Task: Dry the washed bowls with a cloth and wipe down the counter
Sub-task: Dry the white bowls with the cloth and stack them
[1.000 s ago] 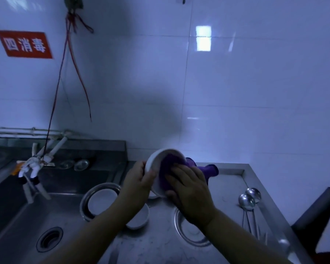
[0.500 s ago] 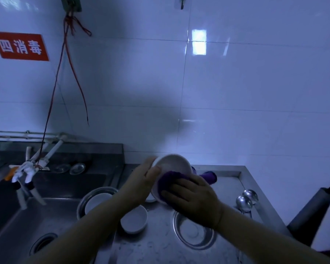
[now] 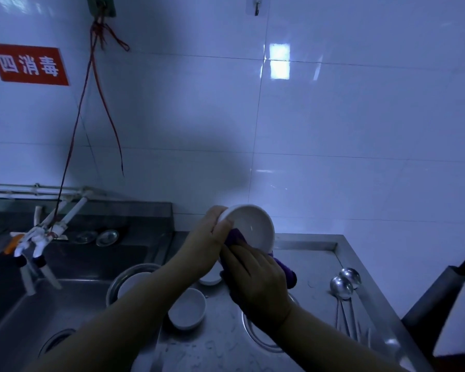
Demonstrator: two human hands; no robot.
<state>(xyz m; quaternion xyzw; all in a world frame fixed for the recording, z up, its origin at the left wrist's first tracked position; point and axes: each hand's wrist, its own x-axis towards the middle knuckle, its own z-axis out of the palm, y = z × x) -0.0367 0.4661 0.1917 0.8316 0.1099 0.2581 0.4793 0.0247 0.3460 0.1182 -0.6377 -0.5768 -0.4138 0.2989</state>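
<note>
My left hand (image 3: 208,248) grips the rim of a white bowl (image 3: 253,226), held tilted above the steel counter (image 3: 314,253) with its inside facing up. My right hand (image 3: 255,280) holds a purple cloth (image 3: 286,269) against the bowl's lower edge; the cloth's tail hangs out to the right. Another white bowl (image 3: 187,308) stands on the counter below my left forearm. A third white bowl (image 3: 132,284) sits in a metal basin (image 3: 113,285) at the sink's edge. Part of a further white dish (image 3: 210,279) shows under my left wrist.
A steel sink (image 3: 38,304) with a drain lies to the left, taps (image 3: 35,237) above it. Two metal ladles (image 3: 342,285) lie at the counter's right. A shallow metal dish (image 3: 255,336) sits under my right forearm. The tiled wall is close behind.
The bowl has turned so its inside now faces up. The cloth and my right hand slid from inside the bowl down to its lower edge.
</note>
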